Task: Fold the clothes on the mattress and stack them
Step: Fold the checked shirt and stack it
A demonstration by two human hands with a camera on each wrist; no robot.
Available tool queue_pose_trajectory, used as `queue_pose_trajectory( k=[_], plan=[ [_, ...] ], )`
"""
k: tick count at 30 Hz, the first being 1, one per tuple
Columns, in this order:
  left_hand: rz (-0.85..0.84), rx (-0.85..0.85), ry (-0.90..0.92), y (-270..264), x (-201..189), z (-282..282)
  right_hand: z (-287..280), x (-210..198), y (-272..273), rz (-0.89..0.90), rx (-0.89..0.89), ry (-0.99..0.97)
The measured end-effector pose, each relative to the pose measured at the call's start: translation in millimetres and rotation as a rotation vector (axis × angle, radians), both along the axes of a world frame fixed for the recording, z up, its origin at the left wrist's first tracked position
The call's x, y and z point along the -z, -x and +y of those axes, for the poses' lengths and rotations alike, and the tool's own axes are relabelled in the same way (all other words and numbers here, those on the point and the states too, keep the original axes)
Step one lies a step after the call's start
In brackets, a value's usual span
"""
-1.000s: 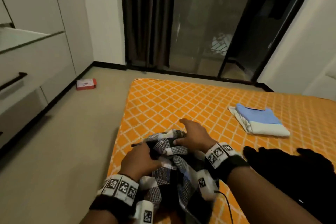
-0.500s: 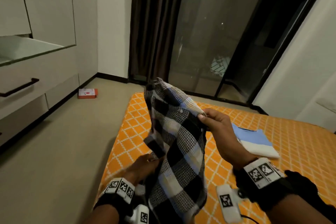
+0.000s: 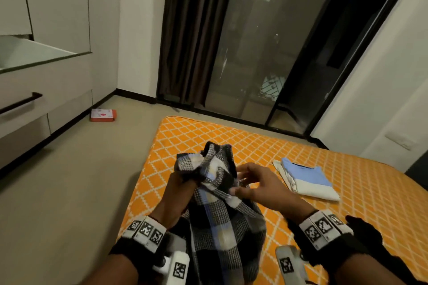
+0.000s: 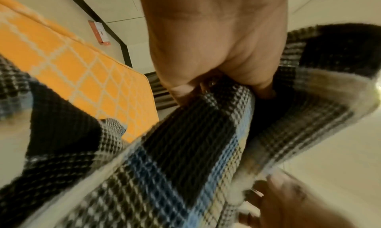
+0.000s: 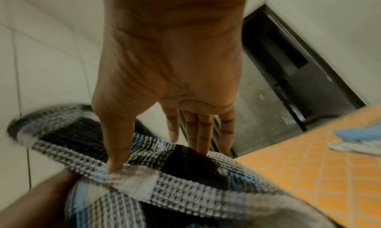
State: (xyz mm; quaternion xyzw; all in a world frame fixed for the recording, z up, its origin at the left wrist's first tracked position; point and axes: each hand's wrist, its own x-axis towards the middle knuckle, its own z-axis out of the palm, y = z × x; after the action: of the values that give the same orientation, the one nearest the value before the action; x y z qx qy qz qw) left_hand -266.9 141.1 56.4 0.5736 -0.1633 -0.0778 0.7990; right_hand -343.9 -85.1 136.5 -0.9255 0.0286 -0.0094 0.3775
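Note:
A black, white and blue checked shirt (image 3: 222, 227) hangs bunched in the air over the near left part of the orange mattress (image 3: 301, 152). My left hand (image 3: 183, 180) grips a wad of its upper edge, fingers curled round the cloth (image 4: 185, 150) in the left wrist view. My right hand (image 3: 245, 180) is just right of it with fingers straight and spread. In the right wrist view its thumb (image 5: 115, 164) presses on a fold of the shirt (image 5: 164, 190). A folded stack of blue and white clothes (image 3: 305, 180) lies on the mattress to the right.
A black garment (image 3: 370, 238) lies crumpled on the mattress behind my right wrist. Bare floor runs along the mattress's left side, with a red and white box (image 3: 103, 115) near the drawers (image 3: 34, 104). Glass sliding doors (image 3: 254, 53) and a curtain stand beyond.
The shirt has come down from where my right hand held it high. My left hand has risen and taken the top of it. My right hand's pinch has loosened to straight fingers.

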Motion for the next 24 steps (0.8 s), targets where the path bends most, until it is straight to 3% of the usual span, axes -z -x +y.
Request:
queue_pose_trajectory(
  k=[3, 5, 6, 9, 11, 13, 15, 17, 20, 22, 24],
  plan=[
    [-0.001, 0.083, 0.064, 2.1, -4.9, 12.0, 20.0, 19.6, 0.7, 0.058, -0.056, 0.491],
    [0.037, 0.221, 0.032, 2.9, -7.6, 13.1, 32.6, 41.6, 1.7, -0.048, 0.082, 0.738],
    [0.090, 0.338, 0.015, 3.0, -5.4, 13.0, 37.2, 48.5, 2.2, -0.135, 0.186, 0.771],
    [0.195, 0.646, -0.052, 5.2, 4.1, 9.3, 36.1, 56.8, 11.9, -0.335, 0.480, 0.526],
    [0.082, 0.631, -0.187, -0.6, 11.6, 11.0, 38.8, 58.0, 25.6, -0.310, 0.428, 0.410],
    [-0.097, 0.524, -0.301, -11.5, 19.5, 15.1, 57.6, 69.6, 37.3, -0.160, 0.235, 0.483],
    [-0.172, 0.495, -0.392, -18.4, 23.4, 21.5, 79.2, 91.8, 43.3, -0.016, 0.126, 0.676],
    [-0.208, 0.532, -0.405, -17.2, 24.1, 24.2, 90.6, 116.3, 41.4, 0.101, 0.145, 0.788],
    [-0.172, 0.593, -0.444, -12.8, 24.7, 29.7, 83.0, 136.5, 36.0, 0.142, 0.188, 0.774],
    [-0.192, 0.557, -0.713, -14.4, 30.8, 35.8, 62.6, 134.5, 33.1, 0.079, 0.263, 0.590],
    [-0.294, 0.506, -1.138, -17.1, 42.1, 41.0, 29.6, 123.9, 30.0, 0.001, 0.389, 0.399]
  ],
)
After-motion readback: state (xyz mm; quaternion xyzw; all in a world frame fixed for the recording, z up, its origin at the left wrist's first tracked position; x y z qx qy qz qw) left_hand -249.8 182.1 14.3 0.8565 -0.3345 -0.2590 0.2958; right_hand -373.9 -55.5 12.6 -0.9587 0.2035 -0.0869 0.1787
